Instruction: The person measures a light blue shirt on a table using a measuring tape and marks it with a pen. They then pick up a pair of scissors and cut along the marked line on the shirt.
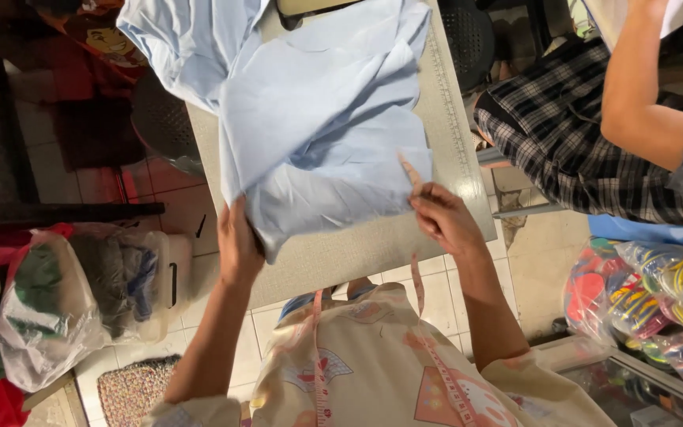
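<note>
A measuring tape (319,372) hangs around the person's neck over a cream printed garment. The left hand (238,247) grips the near left edge of a folded pale blue cloth (322,119). The right hand (442,219) pinches its near right corner together with the tape's end. The smooth, thin cloth lies on a grey tabletop (452,134), overhanging the near edge, with bare surface along the right side. Left on the tiled floor sits a clear plastic bag (49,308) of dark clothes; right, clear packets of colourful items (650,296). Farther right, another person's arm (642,87) rests over checked fabric.
</note>
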